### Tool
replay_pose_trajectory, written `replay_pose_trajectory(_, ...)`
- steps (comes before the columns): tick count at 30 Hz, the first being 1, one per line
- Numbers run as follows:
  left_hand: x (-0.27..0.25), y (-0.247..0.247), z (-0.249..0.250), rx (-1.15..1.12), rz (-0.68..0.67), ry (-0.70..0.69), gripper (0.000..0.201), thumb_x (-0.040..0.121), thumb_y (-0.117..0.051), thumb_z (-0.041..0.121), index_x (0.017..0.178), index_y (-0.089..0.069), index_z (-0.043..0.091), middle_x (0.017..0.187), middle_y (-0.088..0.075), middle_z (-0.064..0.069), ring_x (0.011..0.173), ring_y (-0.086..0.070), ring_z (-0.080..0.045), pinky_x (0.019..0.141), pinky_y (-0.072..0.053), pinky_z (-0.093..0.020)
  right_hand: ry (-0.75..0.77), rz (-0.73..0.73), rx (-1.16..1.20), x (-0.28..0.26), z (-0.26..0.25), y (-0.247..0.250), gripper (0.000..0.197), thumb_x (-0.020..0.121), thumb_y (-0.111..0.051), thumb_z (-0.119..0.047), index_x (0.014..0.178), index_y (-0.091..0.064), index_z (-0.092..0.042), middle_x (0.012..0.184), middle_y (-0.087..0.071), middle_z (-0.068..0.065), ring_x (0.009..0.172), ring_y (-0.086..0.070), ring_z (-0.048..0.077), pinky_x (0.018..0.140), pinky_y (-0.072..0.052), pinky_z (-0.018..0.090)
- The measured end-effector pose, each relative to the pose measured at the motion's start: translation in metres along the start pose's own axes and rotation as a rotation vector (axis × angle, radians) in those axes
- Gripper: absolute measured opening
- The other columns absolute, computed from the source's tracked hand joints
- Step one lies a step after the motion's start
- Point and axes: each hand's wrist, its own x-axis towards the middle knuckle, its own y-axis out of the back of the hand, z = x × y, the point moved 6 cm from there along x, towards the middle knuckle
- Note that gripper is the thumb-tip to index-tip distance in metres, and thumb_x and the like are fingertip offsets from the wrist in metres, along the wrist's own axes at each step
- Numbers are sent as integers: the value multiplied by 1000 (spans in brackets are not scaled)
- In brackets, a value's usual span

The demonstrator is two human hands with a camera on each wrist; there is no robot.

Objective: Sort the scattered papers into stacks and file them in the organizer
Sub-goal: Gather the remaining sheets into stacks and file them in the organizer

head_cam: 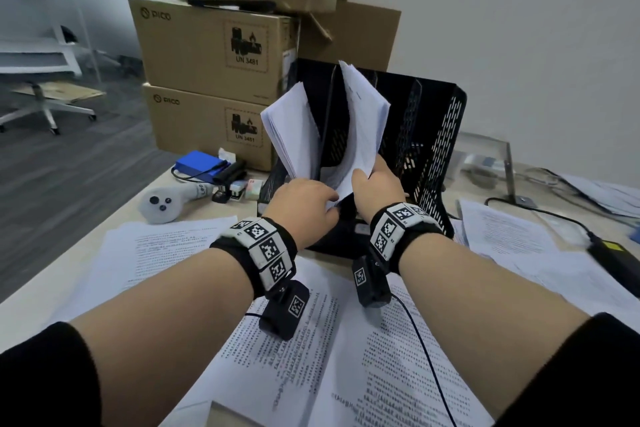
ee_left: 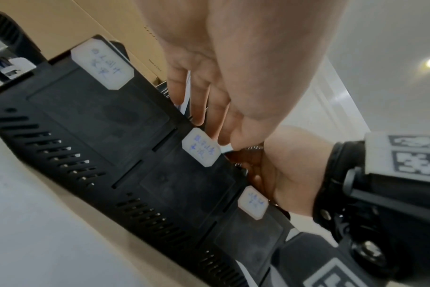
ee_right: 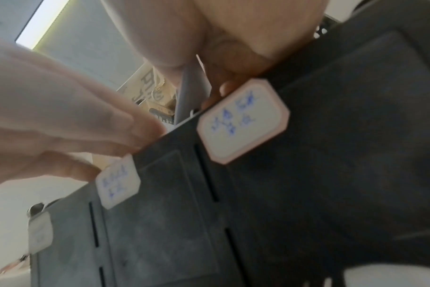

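A black mesh organizer stands upright on the desk, with white handwritten labels on its front rim. One paper stack leans in its leftmost slot. A second paper stack stands in the slot beside it. My right hand grips that second stack near its lower edge, thumb on the front sheet. My left hand curls its fingers round the same stack's bottom corner; a paper edge shows between the fingers. Printed sheets lie scattered on the desk under my forearms.
Cardboard boxes are piled behind and left of the organizer. A blue box, a stapler and a grey controller lie at the left. More sheets and a black power adapter with its cable lie at the right.
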Motion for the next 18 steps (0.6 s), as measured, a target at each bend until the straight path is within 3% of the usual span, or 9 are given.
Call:
replay_pose_trajectory(2, -8, 4, 0, -53, 35, -3, 47, 82, -43, 40, 107, -77, 22, 113, -74, 5, 112, -63, -25, 96, -51, -45, -23, 4, 18, -2, 4, 3, 42, 91, -45, -38, 133, -49, -33, 92, -68, 1, 71, -64, 20, 61, -50, 31)
replay_pose_trajectory(6, -37, 18, 6, -111, 50, -12, 35, 93, -55, 32, 122, -73, 22, 132, -67, 8, 129, -55, -17, 110, -42, -42, -42, -5, 32, -13, 7, 18, 62, 90, -51, -51, 147, -36, -31, 80, -65, -5, 70, -66, 17, 65, -54, 32)
replay_pose_trajectory(10, -74, 23, -4, -233, 47, 36, 33, 90, -57, 34, 116, -75, 23, 120, -70, 10, 117, -60, -14, 106, -46, -36, -66, -29, 77, -36, 16, 37, 61, 91, -53, -47, 148, -37, -32, 91, -65, -9, 74, -70, 18, 77, -58, 36)
replay_pose_trajectory(12, -99, 28, -7, -257, 40, 82, 31, 92, -59, 33, 118, -73, 23, 122, -69, 11, 118, -60, -12, 105, -46, -34, -63, -47, 94, -54, 18, 47, 53, 92, -53, -42, 143, -43, -31, 96, -69, -7, 71, -70, 18, 77, -58, 35)
replay_pose_trajectory(15, -130, 28, -16, -244, 26, 131, 28, 96, -62, 31, 122, -70, 26, 132, -64, 13, 126, -54, -10, 110, -39, -29, -54, -63, 117, -82, 15, 57, 37, 94, -52, -37, 131, -55, -29, 98, -70, -6, 63, -67, 15, 63, -54, 30)
replay_pose_trajectory(18, -163, 27, -26, -199, 13, 157, 28, 96, -62, 35, 122, -69, 31, 137, -61, 15, 131, -51, -9, 113, -35, -28, -37, -93, 188, -119, 6, 62, 24, 96, -53, -30, 116, -64, -24, 98, -71, -5, 62, -62, 12, 47, -43, 15)
